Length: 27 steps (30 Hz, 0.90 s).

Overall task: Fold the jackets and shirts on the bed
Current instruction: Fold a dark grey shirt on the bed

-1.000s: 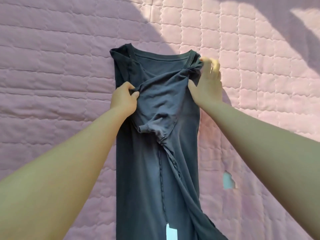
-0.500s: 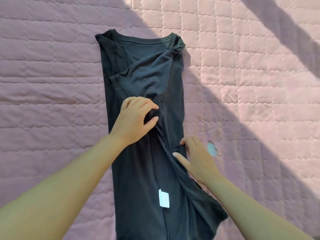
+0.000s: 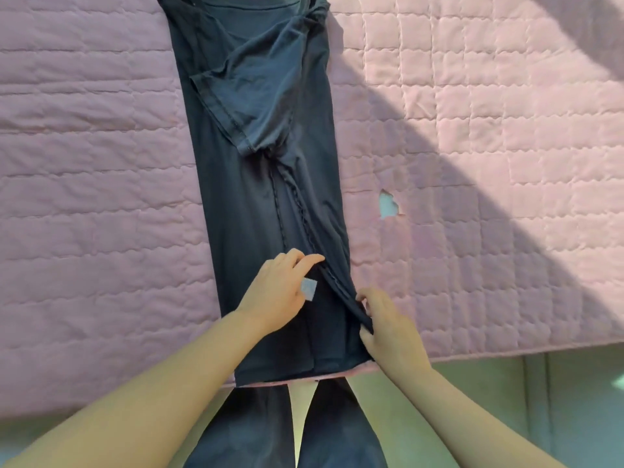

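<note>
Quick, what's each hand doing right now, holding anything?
Left hand: open, fingers resting on the dark shirt.
Right hand: pinching the dark shirt's folded right edge.

We are in a bedroom, by every sign in a private home. A pink quilted bedspread (image 3: 101, 163) covers a bed (image 3: 506, 342) that fills nearly the whole view, its stitched squares soft and slightly rumpled. Toward the bed's right side a small tear (image 3: 388, 204) in the cover shows a pale blue layer beneath. Strong sunlight (image 3: 506, 96) falls across the far right corner in a broad band, with slanting shadows beside it. A dark shirt (image 3: 243, 204) lies stretched out on the cover. Beyond the near edge of the bed we see a pale green floor (image 3: 506, 400).
</note>
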Motion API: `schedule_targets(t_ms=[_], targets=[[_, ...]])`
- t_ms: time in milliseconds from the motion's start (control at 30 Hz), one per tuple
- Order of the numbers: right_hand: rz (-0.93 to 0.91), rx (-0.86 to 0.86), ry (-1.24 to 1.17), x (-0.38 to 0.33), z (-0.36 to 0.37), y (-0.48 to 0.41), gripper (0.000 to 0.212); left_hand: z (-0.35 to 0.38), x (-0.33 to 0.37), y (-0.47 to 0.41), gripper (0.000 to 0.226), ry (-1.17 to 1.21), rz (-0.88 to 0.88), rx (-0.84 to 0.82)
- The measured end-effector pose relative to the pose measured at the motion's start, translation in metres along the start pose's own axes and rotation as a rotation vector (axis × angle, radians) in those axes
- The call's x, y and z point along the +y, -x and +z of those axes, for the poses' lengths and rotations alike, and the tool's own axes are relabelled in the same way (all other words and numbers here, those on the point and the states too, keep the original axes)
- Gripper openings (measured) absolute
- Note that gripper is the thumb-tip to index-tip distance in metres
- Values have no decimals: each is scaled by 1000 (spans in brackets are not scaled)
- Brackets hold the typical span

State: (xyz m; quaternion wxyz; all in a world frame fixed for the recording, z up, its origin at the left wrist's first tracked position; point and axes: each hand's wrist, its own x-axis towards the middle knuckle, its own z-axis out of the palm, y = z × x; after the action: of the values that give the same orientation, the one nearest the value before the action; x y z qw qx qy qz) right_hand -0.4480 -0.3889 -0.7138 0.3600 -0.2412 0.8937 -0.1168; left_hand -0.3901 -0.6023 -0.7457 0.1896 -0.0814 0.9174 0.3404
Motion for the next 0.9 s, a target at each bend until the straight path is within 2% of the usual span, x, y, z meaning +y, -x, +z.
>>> schedule_targets(t_ms=[33, 100, 167, 200, 267, 333, 367, 433, 500, 533, 633, 667, 767, 833, 900], targets=[[-14, 22, -18, -1, 5, 9, 42, 5, 6, 5, 60, 161, -85, -42], [-69, -67, -54, -5, 17, 28, 42, 10, 20, 16, 43, 594, -333, -97], [-135, -201, -85, -13, 28, 46, 44, 15, 31, 23, 20, 914, -565, -30], [-160, -247, -102, -16, 31, 49, 47, 17, 34, 24, 19, 981, -641, 23], [-161, -379, -109, -21, 33, 49, 51, 22, 36, 26, 36, 947, -715, 100], [-153, -513, -48, -24, 31, 42, 40, 25, 34, 27, 41, 757, -738, 133], [-151, -497, -15, -25, 29, 37, 31, 26, 32, 28, 39, 672, -749, 132], [-150, -291, 9, -26, 21, 24, 21, 29, 28, 30, 29, 572, -759, 97], [-164, -81, -18, -26, 15, 10, 21, 31, 21, 33, 17, 532, -779, 26], [-190, -36, -9, -23, 12, 2, 24, 32, 19, 36, 12, 519, -792, -5], [-177, -100, -22, -13, 10, -22, 27, 34, 15, 44, 9, 495, -845, 25], [-110, -83, -96, -11, 11, -27, 25, 33, 15, 45, 9, 498, -849, 64], [133, 121, -312, -8, 7, -43, 24, 23, 22, 40, 13, 570, -834, 163], [239, 95, -389, -9, 2, -52, 30, 12, 23, 29, 19, 635, -811, 228], [234, 68, -367, -12, -2, -63, 27, -3, 15, 10, 23, 663, -778, 315]])
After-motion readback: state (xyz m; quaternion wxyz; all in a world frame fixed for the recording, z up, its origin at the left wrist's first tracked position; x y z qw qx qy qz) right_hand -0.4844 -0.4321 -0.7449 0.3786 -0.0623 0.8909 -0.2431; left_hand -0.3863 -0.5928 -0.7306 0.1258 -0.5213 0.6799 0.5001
